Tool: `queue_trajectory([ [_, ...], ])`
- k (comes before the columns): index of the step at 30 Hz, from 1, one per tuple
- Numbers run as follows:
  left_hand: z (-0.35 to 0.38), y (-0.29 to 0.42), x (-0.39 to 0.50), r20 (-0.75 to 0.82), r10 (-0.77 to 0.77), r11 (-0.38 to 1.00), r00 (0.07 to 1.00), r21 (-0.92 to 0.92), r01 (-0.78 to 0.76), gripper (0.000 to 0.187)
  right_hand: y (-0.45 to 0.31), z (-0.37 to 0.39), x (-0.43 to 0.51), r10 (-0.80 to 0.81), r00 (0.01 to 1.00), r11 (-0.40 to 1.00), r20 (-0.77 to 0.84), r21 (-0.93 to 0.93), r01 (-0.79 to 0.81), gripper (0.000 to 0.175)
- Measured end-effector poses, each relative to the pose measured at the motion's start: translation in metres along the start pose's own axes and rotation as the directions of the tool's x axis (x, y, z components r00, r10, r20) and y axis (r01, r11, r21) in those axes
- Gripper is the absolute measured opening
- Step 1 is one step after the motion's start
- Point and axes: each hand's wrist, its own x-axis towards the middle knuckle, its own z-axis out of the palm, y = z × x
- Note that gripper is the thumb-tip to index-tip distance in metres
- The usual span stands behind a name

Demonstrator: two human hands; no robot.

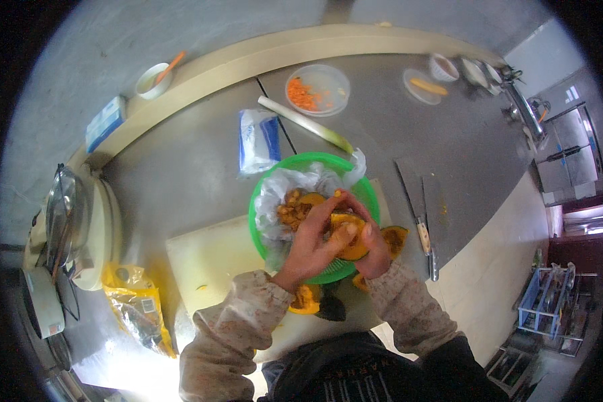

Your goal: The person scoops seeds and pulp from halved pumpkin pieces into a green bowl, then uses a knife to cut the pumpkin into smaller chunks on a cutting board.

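Both hands grip one piece of pumpkin (345, 247) above a green plastic basket (255, 221). My left hand (315, 246) has its thumb across the orange flesh, and my right hand (374, 246) holds the other side. A crumpled clear plastic bag (276, 193) lines the basket. In the bag lie orange-brown pumpkin pulp and seeds (292, 213). Other cut pumpkin pieces surround the basket: one pumpkin piece (397, 240) at the right, another pumpkin wedge (306, 300) below, partly behind my left sleeve. The basket overlaps a pale cutting board (206, 251).
Two knives (424, 236) lie right of the basket. Beyond it are a leek stalk (301, 123), a blue-and-white tissue pack (259, 140) and a clear bowl of orange shreds (317, 90). A yellow plastic bag (138, 301) lies left, near a lidded pan (68, 216).
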Motion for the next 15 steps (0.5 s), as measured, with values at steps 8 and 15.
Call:
queue_trajectory([
  [8, 0.007, 0.001, -0.001, -0.028, -0.148, 0.887, 0.989, -0.445, 0.12, 0.049, 0.0, -0.001, 0.0, -0.056, 0.998, 0.996, 0.016, -0.073, 0.057, 0.085],
  [15, 0.02, 0.0, 0.001, -0.31, 0.139, 0.988, 0.941, 0.113, -0.109, 0.04, 0.007, 0.003, -0.003, -0.114, 0.993, 0.986, -0.017, -0.127, 0.111, 0.081],
])
